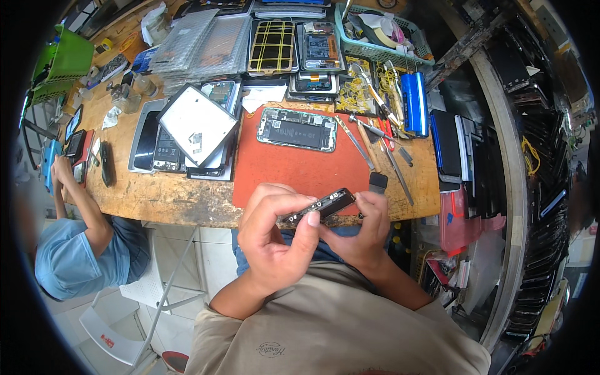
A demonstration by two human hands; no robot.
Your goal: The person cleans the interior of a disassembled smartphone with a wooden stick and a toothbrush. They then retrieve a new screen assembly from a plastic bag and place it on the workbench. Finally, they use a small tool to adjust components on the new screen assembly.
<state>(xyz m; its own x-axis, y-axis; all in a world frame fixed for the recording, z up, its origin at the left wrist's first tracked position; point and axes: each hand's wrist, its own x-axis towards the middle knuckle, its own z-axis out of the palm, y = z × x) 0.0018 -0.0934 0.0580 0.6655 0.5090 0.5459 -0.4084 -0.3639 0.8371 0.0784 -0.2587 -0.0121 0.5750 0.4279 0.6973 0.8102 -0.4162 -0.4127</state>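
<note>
My left hand (pixel 275 237) grips a thin black slab that looks like a phone screen (pixel 332 203), tilted, with small bright metal tabs along one long edge. The left thumb and fingers pinch its left end. At its right end are the bent fingers of my right hand (pixel 365 231). Just above those fingers, a dark flat rectangular piece (pixel 378 182) sticks up; I cannot tell whether the right hand holds it. An opened phone (pixel 297 130), its black battery and boards showing, lies on the red mat (pixel 275 172) beyond my hands.
Tweezers (pixel 356 145), screwdrivers and other thin tools lie right of the mat. A blue cylinder (pixel 415 105) stands behind them. Stacked tablets with a white panel (pixel 197 125) are to the left. A basket (pixel 384 47) sits at the back. Far left, a co-worker (pixel 87 250) handles something blue.
</note>
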